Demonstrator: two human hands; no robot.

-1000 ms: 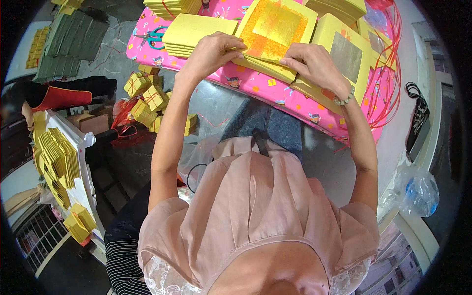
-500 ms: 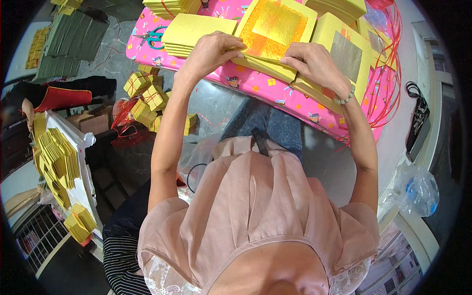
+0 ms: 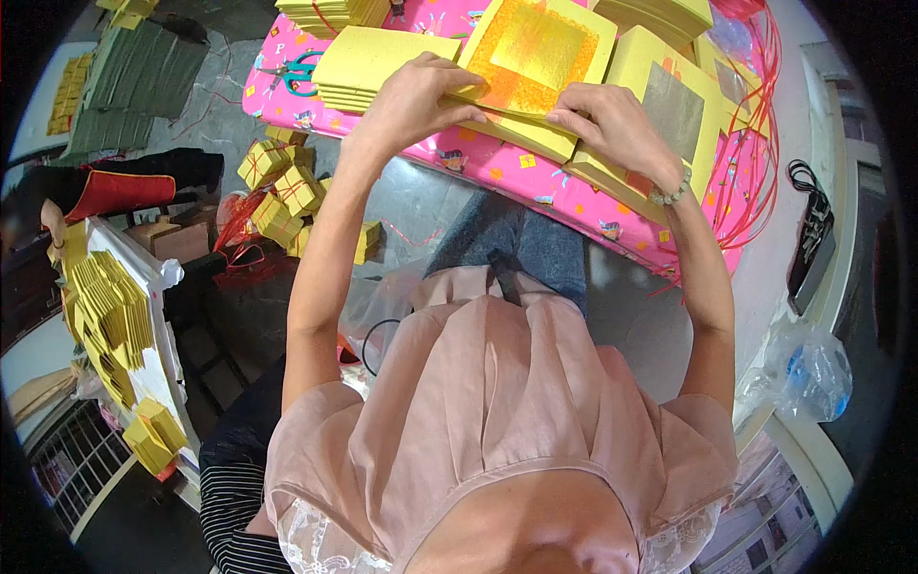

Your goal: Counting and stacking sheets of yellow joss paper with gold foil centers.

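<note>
A square yellow sheet of paper (image 3: 545, 53) with an orange and gold printed panel lies on top of a yellow paper stack (image 3: 526, 136) at the table's near edge. At the sheet's near left corner is my left hand (image 3: 413, 100), its thumb apart from the fingers, the fingertips touching the paper. Wearing a beaded bracelet, my right hand (image 3: 617, 120) pinches the sheet's near right edge between thumb and bent fingers. To the left sits a folded yellow paper bundle (image 3: 382, 59). On the right, another yellow stack (image 3: 684, 105) carries a silver-grey square.
Teal-handled scissors (image 3: 301, 72) lie left on the pink patterned table (image 3: 564, 196). Red strings (image 3: 760, 172) hang over its right side. Tied yellow bundles (image 3: 277, 206) are piled on the floor. Another person's arm (image 3: 53, 222) reaches to a side table with yellow paper (image 3: 110, 311).
My left thumb has moved away from its fingers, widening the gap at the sheet's corner. The right hand stays at its edge. At far left, the other person's arm has shifted slightly.
</note>
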